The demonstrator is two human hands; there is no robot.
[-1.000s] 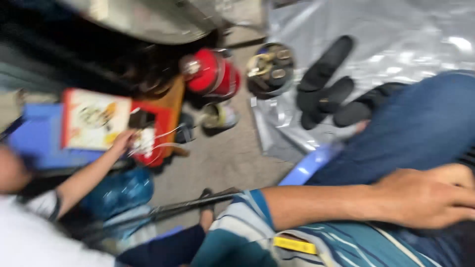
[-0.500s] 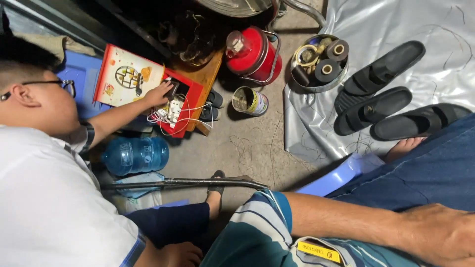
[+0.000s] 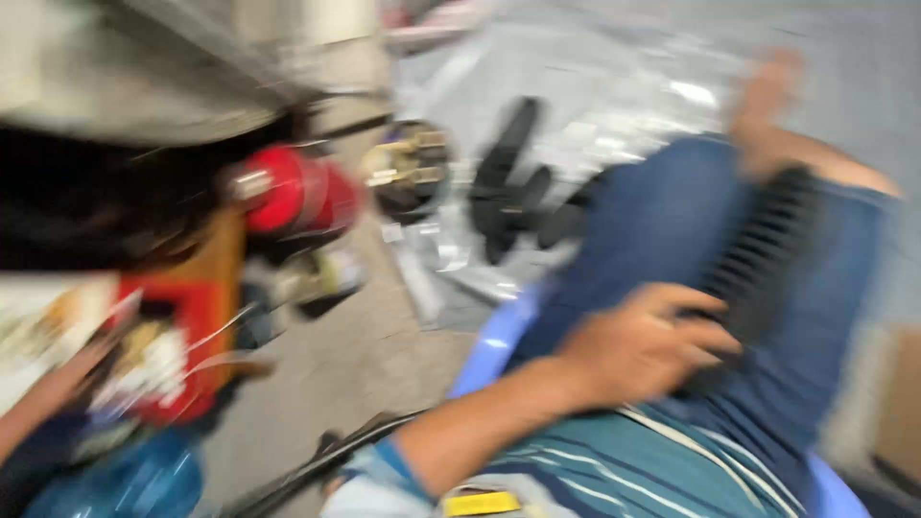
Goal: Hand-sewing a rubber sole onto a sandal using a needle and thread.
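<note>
One of the person's hands (image 3: 641, 347) lies with fingers curled on a black ribbed slab (image 3: 767, 251) across the blue-jeaned thigh (image 3: 662, 216) (which hand, and whether gripping, the blur hides), near the light-blue plastic stool (image 3: 491, 334).

Motion blur smears everything; the hand (image 3: 643, 350) hides the ribbed black object's (image 3: 767, 249) lower end.

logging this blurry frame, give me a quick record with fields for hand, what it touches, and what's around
view: head camera, heavy motion blur
hand in view: one hand, which side cannot be told, resting on a jeans-clad leg
touching: black ribbed object lying on the leg, fingers at its lower end
seat: blue stool
floor: red canister, black sandals on grey sheet
lower left: another person's arm at a red box; blue bottle
</note>
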